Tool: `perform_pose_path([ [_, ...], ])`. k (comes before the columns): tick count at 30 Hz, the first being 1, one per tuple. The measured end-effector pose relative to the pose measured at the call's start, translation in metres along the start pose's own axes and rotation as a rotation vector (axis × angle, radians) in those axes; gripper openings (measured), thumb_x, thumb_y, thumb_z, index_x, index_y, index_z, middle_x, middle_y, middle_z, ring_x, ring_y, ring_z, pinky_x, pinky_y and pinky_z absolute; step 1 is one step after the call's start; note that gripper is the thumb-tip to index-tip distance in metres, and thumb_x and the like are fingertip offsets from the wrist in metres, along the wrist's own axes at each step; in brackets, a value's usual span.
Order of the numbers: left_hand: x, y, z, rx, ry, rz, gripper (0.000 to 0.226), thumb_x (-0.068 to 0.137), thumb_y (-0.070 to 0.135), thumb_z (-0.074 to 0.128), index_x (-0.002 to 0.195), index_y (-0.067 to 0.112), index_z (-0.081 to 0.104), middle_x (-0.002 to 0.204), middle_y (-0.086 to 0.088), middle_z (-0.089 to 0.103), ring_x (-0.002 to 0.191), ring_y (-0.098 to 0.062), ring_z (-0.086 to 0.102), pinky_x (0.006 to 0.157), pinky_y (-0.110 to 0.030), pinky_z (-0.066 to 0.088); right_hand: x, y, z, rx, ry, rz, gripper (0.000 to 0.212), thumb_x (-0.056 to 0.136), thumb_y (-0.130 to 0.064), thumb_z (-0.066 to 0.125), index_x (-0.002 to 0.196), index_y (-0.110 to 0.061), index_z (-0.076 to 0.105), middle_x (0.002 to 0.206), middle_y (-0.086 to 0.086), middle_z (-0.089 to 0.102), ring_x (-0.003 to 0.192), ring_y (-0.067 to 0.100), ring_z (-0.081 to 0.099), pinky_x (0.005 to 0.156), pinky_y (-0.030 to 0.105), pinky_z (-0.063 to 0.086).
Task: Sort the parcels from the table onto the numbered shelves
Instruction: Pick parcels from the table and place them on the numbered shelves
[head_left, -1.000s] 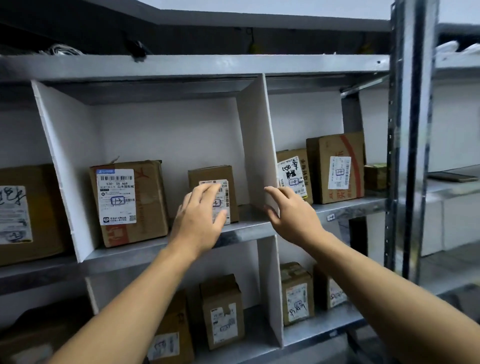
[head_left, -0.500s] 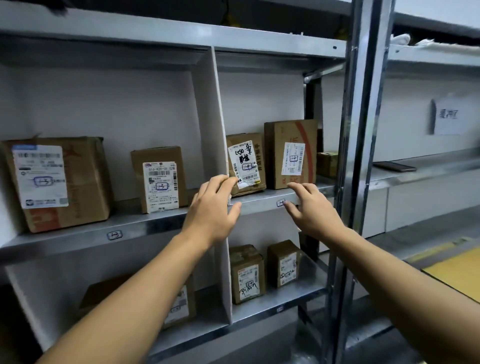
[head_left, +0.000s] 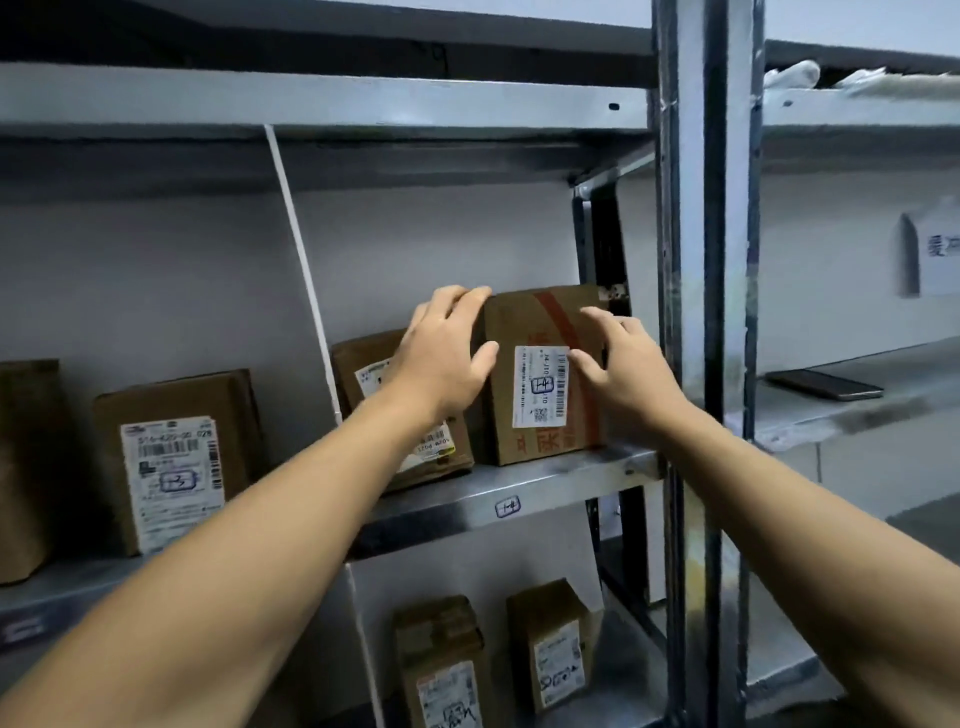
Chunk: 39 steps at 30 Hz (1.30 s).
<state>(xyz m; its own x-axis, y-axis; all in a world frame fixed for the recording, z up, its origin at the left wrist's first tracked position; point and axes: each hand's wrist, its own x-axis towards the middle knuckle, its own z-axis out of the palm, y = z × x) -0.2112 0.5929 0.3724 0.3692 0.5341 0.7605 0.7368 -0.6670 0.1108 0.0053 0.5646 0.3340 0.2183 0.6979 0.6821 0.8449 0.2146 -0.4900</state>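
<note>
Fingers of my left hand (head_left: 441, 358) curl over the top left corner of the red-taped parcel (head_left: 545, 374); my right hand (head_left: 623, 369) is spread open at its right face, contact unclear. That parcel stands upright on the shelf (head_left: 571, 480) tagged with a number sticker (head_left: 507, 507), tight against a neighbouring parcel (head_left: 374, 374) and the steel upright (head_left: 691, 312). I see a white divider (head_left: 301, 270) further left.

Both hands have been raised from the shelf edge to the tall brown cardboard parcel with the red stripe (head_left: 545, 374). The left hand (head_left: 447, 353) is now laid against its upper left corner, while the right hand (head_left: 623, 364) is spread open before its front. The view has been brought closer and shifted rightward.
</note>
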Motion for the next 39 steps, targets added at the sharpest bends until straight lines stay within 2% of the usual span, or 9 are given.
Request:
perform_pose_path([
  [9, 0.059, 0.010, 0.032, -0.016, -0.034, -0.146, 0.062, 0.096, 0.031, 0.055, 0.151, 0.026, 0.027, 0.155, -0.010, 0.024, 0.141, -0.034, 0.029, 0.111, -0.044, 0.034, 0.058, 0.020, 0.021, 0.315, 0.090, 0.114, 0.063, 0.098, -0.033, 0.058, 0.154, -0.028, 0.030, 0.143, 0.013, 0.053, 0.130, 0.030, 0.050, 0.108, 0.036, 0.038],
  [13, 0.066, 0.016, 0.042, 0.049, -0.086, -0.105, 0.050, 0.096, 0.028, 0.053, 0.143, 0.017, 0.040, 0.143, -0.010, 0.037, 0.132, -0.032, 0.039, 0.106, -0.041, 0.039, 0.059, 0.022, 0.026, 0.368, 0.115, 0.084, 0.059, 0.098, -0.028, 0.059, 0.152, -0.025, 0.034, 0.142, 0.010, 0.054, 0.128, 0.026, 0.052, 0.100, 0.025, 0.037],
  [17, 0.069, 0.018, 0.042, 0.055, -0.067, -0.119, 0.042, 0.095, 0.022, 0.053, 0.136, 0.014, 0.049, 0.133, -0.011, 0.045, 0.123, -0.032, 0.046, 0.100, -0.040, 0.045, 0.061, 0.026, 0.019, 0.402, 0.127, 0.085, 0.058, 0.097, -0.030, 0.061, 0.150, -0.028, 0.037, 0.139, 0.008, 0.058, 0.125, 0.025, 0.056, 0.109, 0.040, 0.044],
  [22, 0.069, 0.027, 0.050, 0.040, -0.092, -0.073, 0.045, 0.096, 0.024, 0.052, 0.140, 0.015, 0.046, 0.136, -0.008, 0.044, 0.126, -0.032, 0.044, 0.103, -0.044, 0.045, 0.057, 0.030, 0.009, 0.370, 0.125, 0.101, 0.057, 0.100, -0.029, 0.057, 0.152, -0.028, 0.034, 0.143, 0.009, 0.054, 0.130, 0.027, 0.052, 0.110, 0.038, 0.042],
  [26, 0.068, 0.026, 0.050, 0.059, -0.116, -0.057, 0.054, 0.097, 0.028, 0.052, 0.148, 0.017, 0.036, 0.145, -0.008, 0.040, 0.133, -0.032, 0.039, 0.107, -0.042, 0.041, 0.055, 0.028, 0.009, 0.330, 0.107, 0.115, 0.063, 0.100, -0.032, 0.056, 0.156, -0.027, 0.026, 0.148, 0.011, 0.049, 0.135, 0.028, 0.047, 0.112, 0.038, 0.037],
  [29, 0.062, 0.021, 0.044, 0.056, -0.117, -0.007, 0.060, 0.097, 0.032, 0.052, 0.151, 0.021, 0.029, 0.152, -0.007, 0.034, 0.139, -0.030, 0.033, 0.112, -0.043, 0.036, 0.048, 0.023, 0.008, 0.252, 0.178, 0.043, 0.065, 0.099, -0.031, 0.058, 0.156, -0.024, 0.028, 0.146, 0.015, 0.047, 0.136, 0.028, 0.043, 0.112, 0.036, 0.033],
  [34, 0.046, 0.008, 0.017, 0.063, 0.011, 0.029, 0.053, 0.095, 0.029, 0.054, 0.145, 0.016, 0.040, 0.146, -0.008, 0.041, 0.136, -0.029, 0.036, 0.112, -0.041, 0.034, 0.032, 0.007, 0.012, 0.185, 0.286, -0.168, 0.052, 0.098, -0.028, 0.060, 0.147, -0.017, 0.045, 0.144, 0.011, 0.047, 0.133, 0.024, 0.044, 0.112, 0.034, 0.036],
  [37, 0.027, -0.004, -0.002, 0.146, 0.026, 0.005, 0.049, 0.095, 0.029, 0.055, 0.141, 0.016, 0.046, 0.140, -0.009, 0.046, 0.130, -0.029, 0.041, 0.107, -0.041, 0.036, 0.017, -0.011, 0.024, 0.210, 0.222, -0.263, 0.047, 0.097, -0.028, 0.061, 0.142, -0.018, 0.052, 0.135, 0.008, 0.056, 0.122, 0.019, 0.053, 0.102, 0.025, 0.039],
  [39, 0.014, -0.014, -0.011, 0.204, -0.011, -0.045, 0.048, 0.095, 0.030, 0.055, 0.140, 0.016, 0.047, 0.139, -0.010, 0.046, 0.129, -0.030, 0.041, 0.106, -0.041, 0.036, 0.006, -0.024, 0.036, 0.241, 0.157, -0.296, 0.045, 0.097, -0.029, 0.062, 0.140, -0.017, 0.054, 0.129, 0.007, 0.060, 0.117, 0.019, 0.056, 0.100, 0.027, 0.043],
])
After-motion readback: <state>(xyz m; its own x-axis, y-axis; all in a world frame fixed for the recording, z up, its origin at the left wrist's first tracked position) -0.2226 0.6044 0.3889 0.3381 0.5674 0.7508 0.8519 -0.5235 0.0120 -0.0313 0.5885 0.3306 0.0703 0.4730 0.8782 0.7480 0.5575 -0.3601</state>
